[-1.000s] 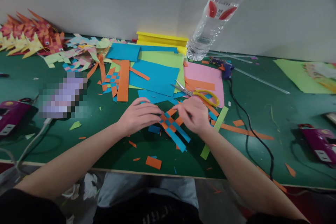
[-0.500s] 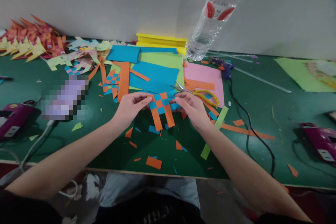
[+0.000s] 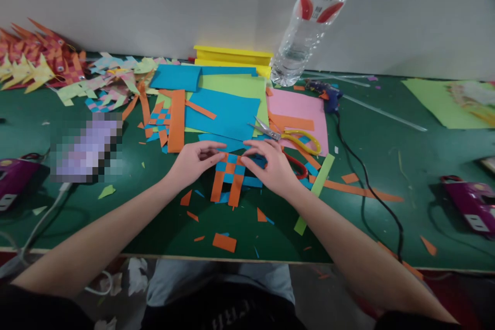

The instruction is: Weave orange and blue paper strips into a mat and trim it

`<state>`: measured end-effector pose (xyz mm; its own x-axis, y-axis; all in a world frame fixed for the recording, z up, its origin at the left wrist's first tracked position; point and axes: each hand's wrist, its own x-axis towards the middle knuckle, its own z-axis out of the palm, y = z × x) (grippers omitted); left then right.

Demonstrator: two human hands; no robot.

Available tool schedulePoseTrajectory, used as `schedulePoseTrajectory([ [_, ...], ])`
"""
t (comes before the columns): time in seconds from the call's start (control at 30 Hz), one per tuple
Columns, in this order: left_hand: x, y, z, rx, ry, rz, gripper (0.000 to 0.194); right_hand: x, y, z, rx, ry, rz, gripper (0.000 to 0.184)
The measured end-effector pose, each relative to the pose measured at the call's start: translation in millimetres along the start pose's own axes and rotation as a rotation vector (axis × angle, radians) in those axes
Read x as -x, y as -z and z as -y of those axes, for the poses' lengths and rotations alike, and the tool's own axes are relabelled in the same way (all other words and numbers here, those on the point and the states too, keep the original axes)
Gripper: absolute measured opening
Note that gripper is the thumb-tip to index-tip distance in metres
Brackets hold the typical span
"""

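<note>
A small woven mat of orange and blue paper strips [image 3: 229,179] lies on the green table [image 3: 386,175] in front of me. My left hand [image 3: 193,161] pinches its upper left edge with thumb and fingers. My right hand [image 3: 268,165] rests on its upper right side, fingers curled onto the blue strips. Orange strip ends hang toward me from the weave. Yellow-handled scissors [image 3: 294,137] lie just behind my right hand.
Blue [image 3: 224,113], light green and pink [image 3: 297,111] paper sheets lie behind the hands, with a second woven piece [image 3: 160,119] to the left. A clear plastic bottle [image 3: 309,26] stands at the back. A black cable [image 3: 367,185] crosses the right side. Purple devices [image 3: 469,203] sit at both sides. Paper scraps litter the near edge.
The woven piece was turned from a diagonal to a square position, lifted between both hands, then set down on the table. Both hands stayed on it.
</note>
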<state>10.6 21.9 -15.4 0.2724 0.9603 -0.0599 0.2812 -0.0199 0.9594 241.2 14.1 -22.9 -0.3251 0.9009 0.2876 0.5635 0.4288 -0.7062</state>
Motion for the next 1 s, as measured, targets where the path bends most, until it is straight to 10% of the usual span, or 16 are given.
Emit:
schedulePoseTrajectory([
  [1.0,2.0,1.2,-4.3,0.076,0.162,0.006,0.026,-0.7,6.7,14.8,-0.199,-0.339,0.078,0.021],
])
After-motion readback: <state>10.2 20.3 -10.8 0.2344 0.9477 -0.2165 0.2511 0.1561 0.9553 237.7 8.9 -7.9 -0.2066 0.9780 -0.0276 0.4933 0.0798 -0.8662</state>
